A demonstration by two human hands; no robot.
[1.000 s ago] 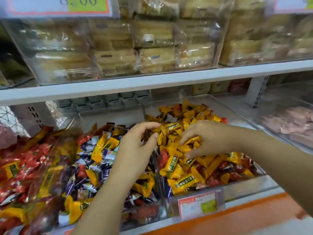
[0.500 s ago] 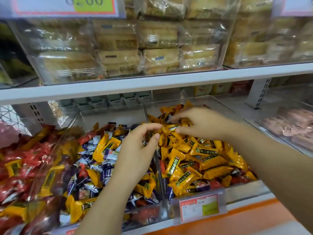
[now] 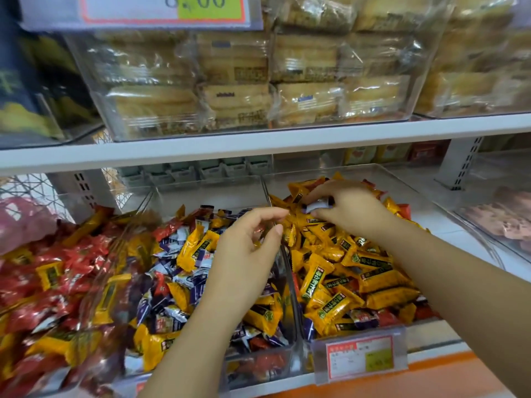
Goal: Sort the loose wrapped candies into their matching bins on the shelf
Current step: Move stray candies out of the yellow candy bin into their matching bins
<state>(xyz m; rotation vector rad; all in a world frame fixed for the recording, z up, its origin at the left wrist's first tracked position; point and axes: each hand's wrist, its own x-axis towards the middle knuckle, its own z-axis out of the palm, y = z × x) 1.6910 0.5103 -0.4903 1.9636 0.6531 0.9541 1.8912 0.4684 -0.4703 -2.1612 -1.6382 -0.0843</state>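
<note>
My right grip (image 3: 347, 212) pinches a purple-white candy (image 3: 319, 203), its long axis lying left-right, above the yellow bin (image 3: 402, 180). The matching middle bin (image 3: 207, 186) lies to its left, past the divider (image 3: 288, 271). My left grip (image 3: 247, 259), loosely spread and empty, hovers nearer to that bin.

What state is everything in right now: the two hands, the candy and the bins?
right hand, pinching a white-wrapped candy.
left hand, loosely curled, holding nothing.
right bin, mostly yellow candies, a few red strays.
middle bin, purple, yellow and red candies mixed.
</note>
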